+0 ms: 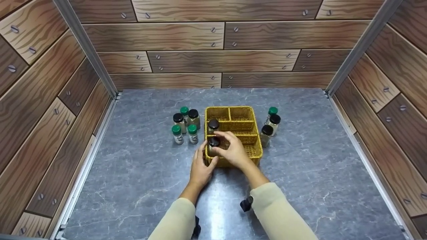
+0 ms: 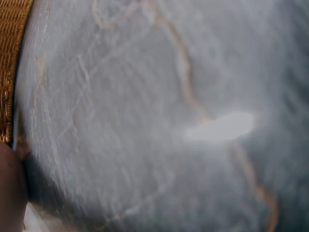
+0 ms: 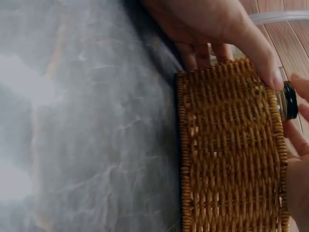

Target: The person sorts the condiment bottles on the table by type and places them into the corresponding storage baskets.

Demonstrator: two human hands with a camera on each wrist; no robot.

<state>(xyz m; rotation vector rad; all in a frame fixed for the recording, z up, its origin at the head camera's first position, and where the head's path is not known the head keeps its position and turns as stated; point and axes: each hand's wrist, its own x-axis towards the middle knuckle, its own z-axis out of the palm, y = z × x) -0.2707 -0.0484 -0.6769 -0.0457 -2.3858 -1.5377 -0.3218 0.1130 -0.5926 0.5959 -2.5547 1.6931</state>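
A yellow-brown wicker basket (image 1: 256,141) with dividers stands at the table's middle. My left hand (image 1: 201,170) holds its front left corner, fingers along the left side and thumb at the front. In the front compartment, at the left end, is a spice jar with a black lid (image 1: 214,141). My right hand (image 1: 235,151) pinches this jar near its top, thumb in front and fingers behind. Another black-lidded jar (image 1: 213,125) stands just behind it, in the middle compartment. In the right wrist view the lid (image 3: 290,100) shows above the basket's rim.
Left of the basket stand several jars: two with black lids (image 1: 178,121) and three with green lids (image 1: 177,134). At its right are two black-lidded jars (image 1: 266,135) and one green-lidded jar (image 1: 273,110). Wood-patterned walls (image 1: 186,36) enclose the grey marbled table (image 1: 140,186).
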